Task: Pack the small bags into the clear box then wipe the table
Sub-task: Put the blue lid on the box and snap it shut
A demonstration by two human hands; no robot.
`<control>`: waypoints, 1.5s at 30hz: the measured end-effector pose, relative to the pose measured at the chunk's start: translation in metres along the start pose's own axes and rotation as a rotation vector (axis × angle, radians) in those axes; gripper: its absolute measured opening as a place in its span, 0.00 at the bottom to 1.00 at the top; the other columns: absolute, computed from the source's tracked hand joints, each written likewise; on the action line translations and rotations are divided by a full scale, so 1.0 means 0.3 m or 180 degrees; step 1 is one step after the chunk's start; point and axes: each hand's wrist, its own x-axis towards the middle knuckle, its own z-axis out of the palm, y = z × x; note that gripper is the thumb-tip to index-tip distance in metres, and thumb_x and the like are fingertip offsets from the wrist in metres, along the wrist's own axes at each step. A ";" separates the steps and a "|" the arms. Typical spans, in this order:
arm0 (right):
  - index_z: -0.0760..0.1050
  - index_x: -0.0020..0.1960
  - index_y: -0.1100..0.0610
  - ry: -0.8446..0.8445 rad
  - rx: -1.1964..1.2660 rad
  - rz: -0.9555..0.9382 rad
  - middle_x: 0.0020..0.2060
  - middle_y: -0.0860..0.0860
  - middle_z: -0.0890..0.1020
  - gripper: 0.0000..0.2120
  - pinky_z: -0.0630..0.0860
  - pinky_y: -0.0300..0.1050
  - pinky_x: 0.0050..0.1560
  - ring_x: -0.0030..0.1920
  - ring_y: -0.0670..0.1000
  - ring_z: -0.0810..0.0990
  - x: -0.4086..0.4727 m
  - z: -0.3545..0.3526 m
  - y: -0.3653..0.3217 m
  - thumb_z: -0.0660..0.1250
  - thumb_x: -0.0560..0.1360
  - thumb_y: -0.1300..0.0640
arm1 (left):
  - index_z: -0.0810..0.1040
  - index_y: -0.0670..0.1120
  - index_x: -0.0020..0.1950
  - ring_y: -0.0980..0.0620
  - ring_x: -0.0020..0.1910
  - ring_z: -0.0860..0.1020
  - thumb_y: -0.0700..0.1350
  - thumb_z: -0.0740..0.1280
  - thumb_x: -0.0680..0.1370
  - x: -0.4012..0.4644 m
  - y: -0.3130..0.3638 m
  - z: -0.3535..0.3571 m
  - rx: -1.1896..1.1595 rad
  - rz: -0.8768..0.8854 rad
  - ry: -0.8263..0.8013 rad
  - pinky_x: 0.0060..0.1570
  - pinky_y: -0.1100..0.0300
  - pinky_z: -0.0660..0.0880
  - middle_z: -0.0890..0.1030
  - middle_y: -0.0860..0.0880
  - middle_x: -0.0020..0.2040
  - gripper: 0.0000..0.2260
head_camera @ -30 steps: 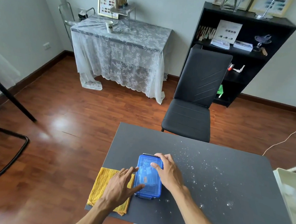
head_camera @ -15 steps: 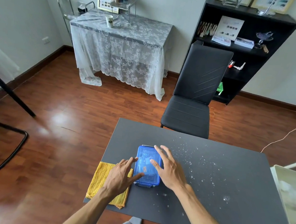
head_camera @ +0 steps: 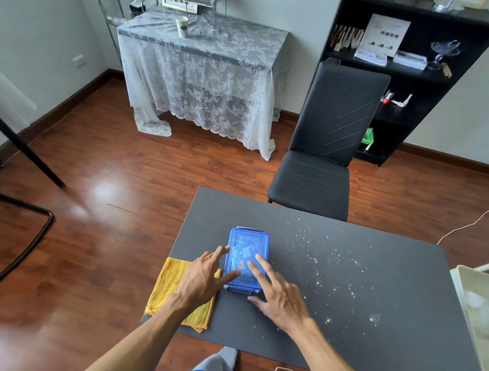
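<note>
A clear box with a blue lid [head_camera: 247,252] lies closed on the dark grey table [head_camera: 358,323], with small bags faintly visible inside. My left hand [head_camera: 202,278] rests at the box's left near corner, thumb on the lid, fingers spread. My right hand [head_camera: 276,294] lies at the box's right near corner, two fingers on the lid, thumb on the table. A folded yellow cloth [head_camera: 170,284] lies under my left hand at the table's left edge. White crumbs [head_camera: 327,260] are scattered over the table right of the box.
A black chair [head_camera: 324,150] stands at the table's far side. A white bin [head_camera: 483,312] sits off the right edge. A lace-covered side table [head_camera: 199,69] and a black shelf [head_camera: 404,75] stand along the back wall.
Both hands have slid back toward me along the lid to the box's near end. The box has stayed in place.
</note>
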 end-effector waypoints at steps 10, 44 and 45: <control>0.66 0.78 0.50 -0.0031 -0.0185 -0.0100 0.77 0.51 0.69 0.46 0.81 0.46 0.26 0.38 0.49 0.81 0.009 -0.023 0.014 0.79 0.65 0.39 | 0.64 0.57 0.68 0.54 0.48 0.82 0.74 0.60 0.72 0.010 -0.003 -0.007 0.0121 -0.0058 -0.0118 0.43 0.54 0.80 0.82 0.49 0.51 0.31; 0.69 0.75 0.50 0.0024 0.2228 0.2158 0.51 0.42 0.81 0.24 0.72 0.44 0.54 0.54 0.49 0.80 0.124 -0.069 0.013 0.65 0.81 0.47 | 0.72 0.50 0.68 0.55 0.44 0.77 0.58 0.64 0.79 0.080 0.035 -0.025 -0.0610 -0.0753 -0.0077 0.44 0.52 0.78 0.79 0.56 0.43 0.20; 0.69 0.75 0.50 -0.0164 0.2274 0.2182 0.45 0.42 0.81 0.24 0.72 0.44 0.51 0.50 0.49 0.80 0.133 -0.065 0.012 0.65 0.81 0.48 | 0.76 0.49 0.65 0.56 0.43 0.78 0.57 0.65 0.79 0.087 0.039 -0.023 -0.0671 -0.0816 -0.0140 0.44 0.53 0.78 0.80 0.55 0.42 0.18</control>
